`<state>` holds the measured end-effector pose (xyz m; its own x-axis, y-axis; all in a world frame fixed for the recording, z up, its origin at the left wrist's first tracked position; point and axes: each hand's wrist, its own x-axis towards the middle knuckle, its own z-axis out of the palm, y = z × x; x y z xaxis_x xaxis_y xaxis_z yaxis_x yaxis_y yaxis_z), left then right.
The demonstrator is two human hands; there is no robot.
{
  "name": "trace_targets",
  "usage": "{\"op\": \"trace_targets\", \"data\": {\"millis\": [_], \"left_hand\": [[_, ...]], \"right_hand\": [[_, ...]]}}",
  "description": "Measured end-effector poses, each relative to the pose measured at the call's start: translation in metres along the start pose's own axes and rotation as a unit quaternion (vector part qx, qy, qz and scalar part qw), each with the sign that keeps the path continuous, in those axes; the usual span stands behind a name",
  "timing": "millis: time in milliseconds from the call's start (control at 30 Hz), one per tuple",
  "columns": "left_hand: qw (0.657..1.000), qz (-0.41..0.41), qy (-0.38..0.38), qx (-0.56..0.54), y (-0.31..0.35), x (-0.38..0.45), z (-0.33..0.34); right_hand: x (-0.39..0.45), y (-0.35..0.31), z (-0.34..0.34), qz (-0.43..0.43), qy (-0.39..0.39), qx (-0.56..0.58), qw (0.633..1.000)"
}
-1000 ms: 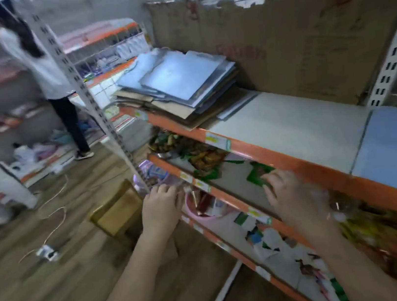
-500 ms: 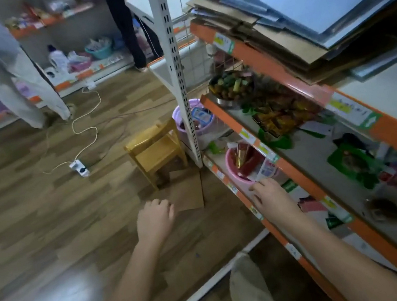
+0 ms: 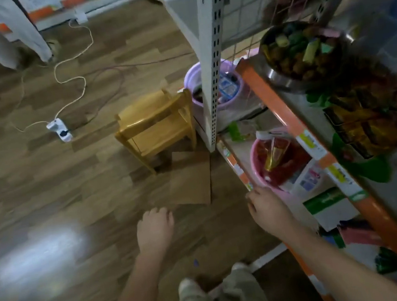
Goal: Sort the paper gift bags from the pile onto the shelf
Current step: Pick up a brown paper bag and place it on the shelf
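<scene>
Reaching down with both hands empty, our left hand (image 3: 154,230) and right hand (image 3: 268,208) hang loosely open just short of a flat brown paper bag (image 3: 190,178) on the floor beside the stool (image 3: 156,124). We judge the thin bag could slide or crease, and our right wrist could clip the shelf edge (image 3: 236,168).

Both hands, left (image 3: 154,230) and right (image 3: 269,208), reach down, empty.

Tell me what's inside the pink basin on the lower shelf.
The pink basin holds red packets and a gold-and-red wrapped item, with a white printed pack leaning at its near side. The orange shelf edge above covers its far right part, so anything there is hidden.
</scene>
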<state>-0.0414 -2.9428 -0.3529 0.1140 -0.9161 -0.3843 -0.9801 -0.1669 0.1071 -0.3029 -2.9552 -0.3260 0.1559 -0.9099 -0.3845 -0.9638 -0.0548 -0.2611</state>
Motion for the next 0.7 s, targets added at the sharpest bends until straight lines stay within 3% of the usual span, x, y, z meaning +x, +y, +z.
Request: {"op": "trace_targets", "data": {"millis": [233,433,700], "left_hand": [[0.997,-0.048,-0.060,-0.030,-0.030,0.127,0.159],[0.991,-0.092,-0.065,-0.077,-0.062,0.215,0.296],[0.953,-0.210,-0.104,-0.193,-0.079,0.312,0.409]], "right_hand": [[0.113,0.029,0.151,0.030,-0.057,0.021,0.998],[0.201,0.057,0.295,0.060,-0.088,0.055,0.993],[0.289,0.077,0.402,0.063,-0.104,0.016,0.992]]}}
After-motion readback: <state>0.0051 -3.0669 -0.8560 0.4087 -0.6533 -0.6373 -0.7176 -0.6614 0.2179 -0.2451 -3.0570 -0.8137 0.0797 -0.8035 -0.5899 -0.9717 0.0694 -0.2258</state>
